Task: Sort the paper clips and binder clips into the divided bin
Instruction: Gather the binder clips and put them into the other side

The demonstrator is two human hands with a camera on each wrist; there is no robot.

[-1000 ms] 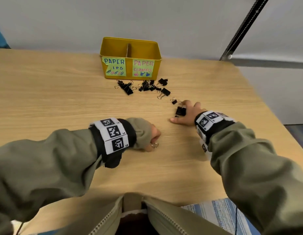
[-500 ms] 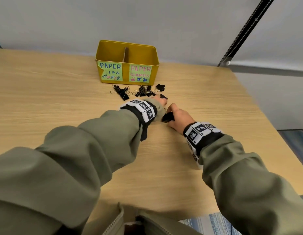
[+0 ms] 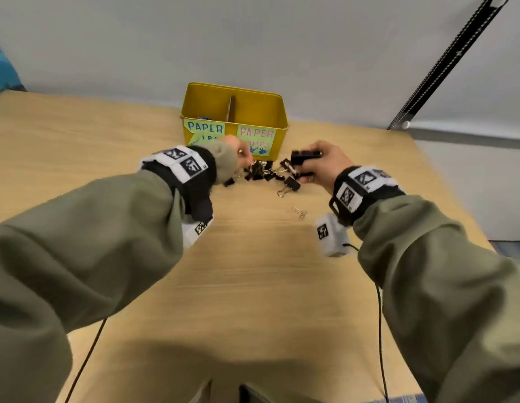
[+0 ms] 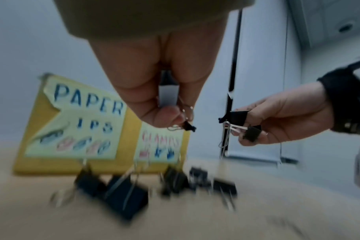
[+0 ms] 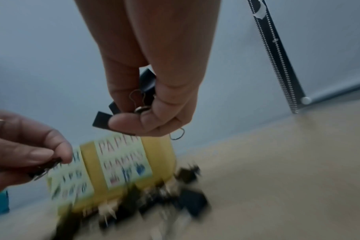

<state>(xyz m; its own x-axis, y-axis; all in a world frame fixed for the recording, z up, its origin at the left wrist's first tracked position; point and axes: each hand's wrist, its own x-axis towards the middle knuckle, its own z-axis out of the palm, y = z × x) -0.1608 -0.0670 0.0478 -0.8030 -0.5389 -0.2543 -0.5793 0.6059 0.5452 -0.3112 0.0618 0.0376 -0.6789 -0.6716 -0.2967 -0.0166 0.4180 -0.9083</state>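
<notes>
A yellow divided bin (image 3: 253, 107) with "PAPER CLIPS" and "PAPER CLAMPS" labels stands at the far middle of the table; the bin (image 4: 131, 120) fills the left wrist view. A pile of black binder clips (image 3: 263, 171) lies just in front of it. My left hand (image 3: 238, 154) hovers above the pile's left side, pinching a small binder clip (image 4: 188, 125). My right hand (image 3: 322, 162), raised at the pile's right, grips black binder clips (image 3: 304, 157); the same held clips (image 5: 102, 120) appear in the right wrist view. A loose paper clip (image 3: 299, 212) lies nearer me.
The wooden table (image 3: 78, 146) stretches wide to the left and toward me. A grey wall sits right behind the bin, with a black beaded strip (image 3: 445, 59) running diagonally at the right. The table's right edge (image 3: 445, 181) is close to my right arm.
Both hands have lifted off the table and moved forward to the pile before the bin, each carrying clips. The right hand picked up binder clips from where it rested.
</notes>
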